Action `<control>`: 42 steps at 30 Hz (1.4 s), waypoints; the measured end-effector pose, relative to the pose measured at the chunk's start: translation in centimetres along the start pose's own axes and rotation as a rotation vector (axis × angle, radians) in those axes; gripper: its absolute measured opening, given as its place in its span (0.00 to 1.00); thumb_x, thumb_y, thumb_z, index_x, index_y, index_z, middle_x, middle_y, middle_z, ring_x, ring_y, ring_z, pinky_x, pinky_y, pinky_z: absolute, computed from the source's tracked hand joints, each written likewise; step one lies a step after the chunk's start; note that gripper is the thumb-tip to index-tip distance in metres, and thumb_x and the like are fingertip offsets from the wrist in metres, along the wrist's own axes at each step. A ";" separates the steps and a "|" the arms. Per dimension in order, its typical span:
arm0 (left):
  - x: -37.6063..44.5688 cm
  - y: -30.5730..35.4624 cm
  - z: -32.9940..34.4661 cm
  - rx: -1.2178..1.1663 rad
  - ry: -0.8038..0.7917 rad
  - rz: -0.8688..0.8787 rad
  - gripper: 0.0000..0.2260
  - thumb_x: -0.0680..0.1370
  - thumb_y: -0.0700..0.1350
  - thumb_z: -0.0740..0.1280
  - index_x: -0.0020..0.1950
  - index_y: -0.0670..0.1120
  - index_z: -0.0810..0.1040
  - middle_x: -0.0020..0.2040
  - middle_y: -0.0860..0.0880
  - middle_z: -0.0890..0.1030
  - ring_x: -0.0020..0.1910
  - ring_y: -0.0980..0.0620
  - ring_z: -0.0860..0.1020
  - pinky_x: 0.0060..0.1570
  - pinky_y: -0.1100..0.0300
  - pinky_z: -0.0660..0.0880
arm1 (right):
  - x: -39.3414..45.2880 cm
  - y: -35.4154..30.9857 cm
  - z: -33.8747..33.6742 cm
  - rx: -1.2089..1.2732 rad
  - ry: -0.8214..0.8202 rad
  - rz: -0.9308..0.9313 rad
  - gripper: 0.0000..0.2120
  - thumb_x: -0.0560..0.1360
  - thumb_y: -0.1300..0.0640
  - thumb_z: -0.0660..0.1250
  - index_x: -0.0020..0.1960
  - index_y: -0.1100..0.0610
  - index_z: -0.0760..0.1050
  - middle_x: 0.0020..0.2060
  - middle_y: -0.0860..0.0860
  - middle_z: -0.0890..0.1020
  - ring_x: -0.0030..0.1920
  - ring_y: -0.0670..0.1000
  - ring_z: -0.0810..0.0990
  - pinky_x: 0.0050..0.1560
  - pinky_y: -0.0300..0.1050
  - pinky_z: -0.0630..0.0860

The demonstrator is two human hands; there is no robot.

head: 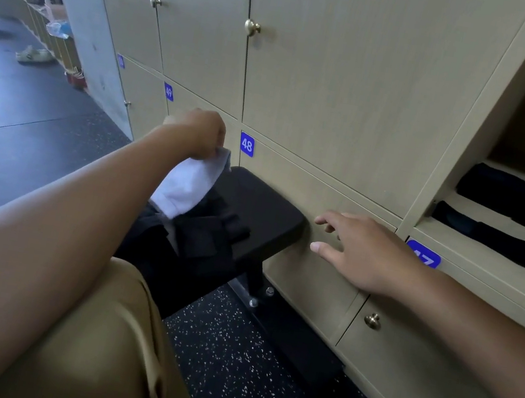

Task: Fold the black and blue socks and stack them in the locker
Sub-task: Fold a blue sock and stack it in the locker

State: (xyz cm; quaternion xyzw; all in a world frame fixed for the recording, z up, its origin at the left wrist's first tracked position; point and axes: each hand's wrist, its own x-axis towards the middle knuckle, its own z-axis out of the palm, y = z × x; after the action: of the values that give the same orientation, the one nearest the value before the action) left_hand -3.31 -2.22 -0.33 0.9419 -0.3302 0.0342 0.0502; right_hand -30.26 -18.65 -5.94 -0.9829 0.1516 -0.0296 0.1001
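Near me, L hand pinches pale cloth over dark socks on bench; R hand hovers w/ fingers spread; folded socks in locker far right.

Pale wood-grain laminate locker doors: matt, smooth. Round brass-coloured metal knobs: glossy. Black padded bench seat: matt. Dark folded socks and white cloth: soft fabric. Speckled black floor: rough rubber look.
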 end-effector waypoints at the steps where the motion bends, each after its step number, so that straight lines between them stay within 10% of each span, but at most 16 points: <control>1: 0.0 0.2 -0.3 -0.006 0.034 0.000 0.05 0.79 0.46 0.68 0.53 0.50 0.82 0.54 0.44 0.80 0.53 0.40 0.77 0.46 0.51 0.73 | 0.0 0.0 0.0 0.001 0.004 0.000 0.21 0.80 0.40 0.62 0.70 0.46 0.69 0.64 0.45 0.77 0.64 0.51 0.76 0.61 0.53 0.75; 7: 0.2 1.6 -1.5 -0.039 0.071 0.115 0.09 0.81 0.42 0.63 0.55 0.53 0.81 0.60 0.43 0.79 0.62 0.39 0.73 0.53 0.47 0.73 | 0.1 0.1 -0.2 0.061 0.076 0.023 0.20 0.81 0.43 0.64 0.70 0.48 0.71 0.65 0.45 0.77 0.65 0.50 0.74 0.62 0.50 0.74; 23: -3.5 9.1 -1.5 -0.733 -0.136 0.630 0.10 0.81 0.36 0.68 0.43 0.50 0.79 0.38 0.60 0.80 0.38 0.64 0.77 0.44 0.71 0.72 | -0.1 0.4 -2.4 0.707 0.301 0.110 0.20 0.73 0.43 0.75 0.62 0.46 0.76 0.58 0.39 0.81 0.57 0.40 0.79 0.56 0.41 0.75; 29: -4.3 10.7 -0.5 -0.850 -0.179 0.624 0.05 0.82 0.39 0.68 0.53 0.38 0.81 0.47 0.48 0.80 0.42 0.59 0.78 0.46 0.68 0.75 | -0.8 0.4 -3.2 0.834 0.346 0.134 0.04 0.77 0.57 0.72 0.51 0.54 0.82 0.45 0.50 0.87 0.49 0.52 0.86 0.56 0.54 0.80; 42: -7.1 14.1 -0.5 -0.861 0.147 0.459 0.04 0.80 0.44 0.69 0.53 0.52 0.77 0.50 0.56 0.80 0.45 0.56 0.79 0.40 0.65 0.73 | -3.0 2.9 -4.9 1.324 0.341 0.381 0.10 0.79 0.59 0.69 0.55 0.65 0.82 0.50 0.58 0.87 0.53 0.58 0.86 0.59 0.54 0.81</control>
State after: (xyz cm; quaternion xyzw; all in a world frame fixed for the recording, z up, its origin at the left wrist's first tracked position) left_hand -17.65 -8.69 0.52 0.7338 -0.5088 -0.0288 0.4493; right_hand -34.45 -21.39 -1.87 -0.6537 0.2848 -0.2510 0.6546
